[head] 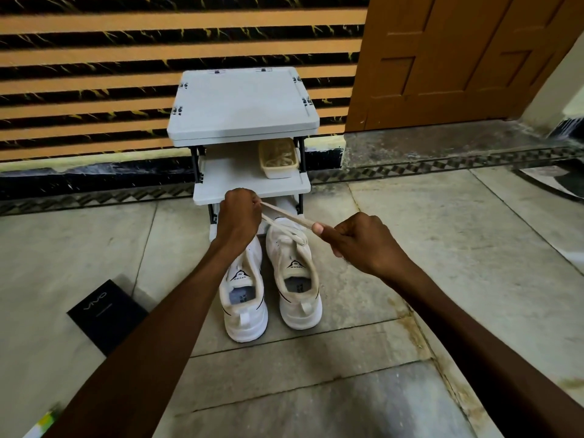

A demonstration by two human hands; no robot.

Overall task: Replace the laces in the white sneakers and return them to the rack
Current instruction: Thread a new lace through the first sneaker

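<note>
Your left hand [240, 213] is closed into a fist around one end of a beige lace [284, 212], knuckles up, just in front of the rack's middle shelf. Your right hand [363, 241] pinches the other end of that stretch between thumb and curled fingers, lower and to the right, so the lace runs taut between the two hands above the toe of the right-side sneaker [300, 311]. A second strand drops from near your left fist into that shoe's lacing area; it may be the same lace, though the crossing over the tongue is too tangled to be sure. The left-side sneaker [245, 320] stands touching or just beside its mate, partly under your left forearm. Both white sneakers sit upright on the stone floor [410, 311], heels toward you and toes pointing at the white rack [243, 105], which stands against the striped wall. On the rack's middle shelf, toward its right end, a cream plastic tray [278, 174] holds a loose coil of laces [278, 158]. A black box [106, 314] lies flat on the floor to the left of the shoes, well apart from them. A brown wooden door [458, 58] stands at upper right.
</note>
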